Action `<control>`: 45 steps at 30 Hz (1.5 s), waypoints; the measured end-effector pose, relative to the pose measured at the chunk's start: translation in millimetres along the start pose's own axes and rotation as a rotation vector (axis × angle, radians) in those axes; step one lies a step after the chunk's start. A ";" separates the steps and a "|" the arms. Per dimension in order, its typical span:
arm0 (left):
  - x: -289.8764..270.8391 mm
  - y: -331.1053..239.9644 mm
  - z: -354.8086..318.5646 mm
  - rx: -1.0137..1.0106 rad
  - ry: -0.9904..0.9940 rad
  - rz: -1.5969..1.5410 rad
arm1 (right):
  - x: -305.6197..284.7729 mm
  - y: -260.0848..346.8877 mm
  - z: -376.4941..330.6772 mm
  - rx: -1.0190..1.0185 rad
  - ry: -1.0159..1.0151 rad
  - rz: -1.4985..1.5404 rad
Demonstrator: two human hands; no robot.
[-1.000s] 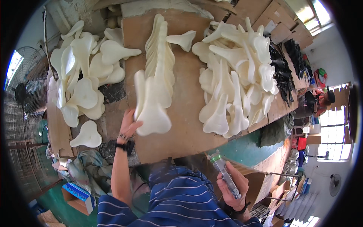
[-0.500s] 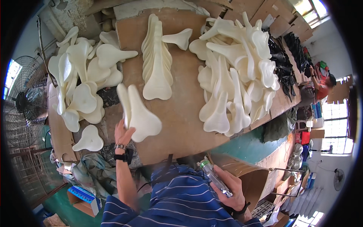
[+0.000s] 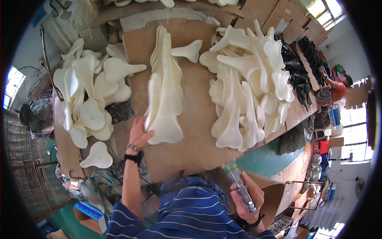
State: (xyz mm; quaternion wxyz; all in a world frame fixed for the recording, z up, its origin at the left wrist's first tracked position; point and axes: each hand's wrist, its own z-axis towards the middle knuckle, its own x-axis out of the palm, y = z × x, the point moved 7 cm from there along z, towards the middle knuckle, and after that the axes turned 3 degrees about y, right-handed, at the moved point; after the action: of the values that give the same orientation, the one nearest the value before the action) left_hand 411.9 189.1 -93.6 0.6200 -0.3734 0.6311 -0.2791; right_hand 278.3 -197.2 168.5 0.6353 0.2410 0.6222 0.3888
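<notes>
My left hand (image 3: 140, 134) is closed on the wide end of cream-coloured, saddle-shaped foam pads (image 3: 166, 129). They lie at the near end of a row of overlapping pads (image 3: 161, 49) down the middle of the table; where the held ones end and the row begins is hard to tell. Close to my body, my right hand (image 3: 250, 195) grips a metallic cylindrical tool (image 3: 241, 186) with a green ring at its upper end. A single pad (image 3: 189, 51) sits sideways against the right side of the row.
Heaped foam pads (image 3: 90, 113) cover the table's left side, and a larger heap (image 3: 254, 79) its right. One loose pad (image 3: 98, 155) rests at the near left. Black pieces (image 3: 292, 65) lie beyond the right heap. A person in red (image 3: 339, 87) works far right. A fan (image 3: 30, 115) stands left.
My left hand has carried two pads slightly right and forward, up against the near end of the row. My right hand, still holding the tool, has shifted a little right. The view has tilted slightly.
</notes>
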 end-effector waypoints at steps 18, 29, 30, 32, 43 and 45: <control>60.0 -78.0 30.3 0.372 0.388 0.386 | 6.5 -27.5 5.4 0.117 -0.047 0.227; -56.7 -298.2 99.0 0.613 0.516 0.553 | -12.6 -90.2 -31.5 0.296 -0.104 0.230; -115.4 -319.2 112.1 0.572 0.440 0.372 | -10.7 -93.7 -30.7 0.291 -0.065 0.223; -186.1 -362.8 181.7 0.549 -0.088 -0.076 | -13.1 -93.1 -31.6 0.299 -0.109 0.157; -44.8 -321.6 143.8 0.644 0.072 0.016 | 0.3 -66.3 -17.9 0.124 -0.106 0.224; -24.6 -270.8 112.2 0.419 0.217 -0.044 | 2.7 -62.6 -12.7 0.096 -0.068 0.253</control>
State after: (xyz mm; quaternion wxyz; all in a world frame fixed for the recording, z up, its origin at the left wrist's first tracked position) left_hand 555.8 68.5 132.9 0.6064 -0.2177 0.6140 -0.4559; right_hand 277.8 -233.8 115.9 0.5898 0.3607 0.5829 0.4270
